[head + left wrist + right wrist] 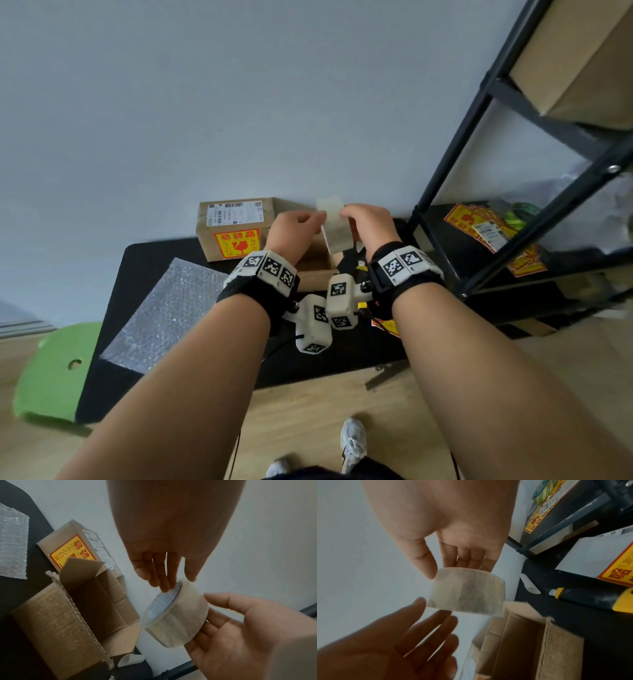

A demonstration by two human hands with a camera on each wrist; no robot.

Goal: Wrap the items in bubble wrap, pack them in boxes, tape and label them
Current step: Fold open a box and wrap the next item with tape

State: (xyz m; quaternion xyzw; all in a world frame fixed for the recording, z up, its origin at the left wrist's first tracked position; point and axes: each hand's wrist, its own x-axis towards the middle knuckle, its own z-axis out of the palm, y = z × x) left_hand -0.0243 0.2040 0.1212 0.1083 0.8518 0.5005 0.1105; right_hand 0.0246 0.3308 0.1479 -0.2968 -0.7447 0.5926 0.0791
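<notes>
We've got the roll of clear packing tape (pixel 175 616) up between both hands: right hand (pixel 447 524) grasping it, left hand (pixel 164 536) pinching at its rim. The open cardboard box (pixel 72 615) sits directly beneath, flaps up, nearer our left.

A clear tape roll (pixel 175 616) is held tilted in the air above an open, empty cardboard box (pixel 72 615), with a sealed, labelled box (pixel 236 228) just behind.
</notes>
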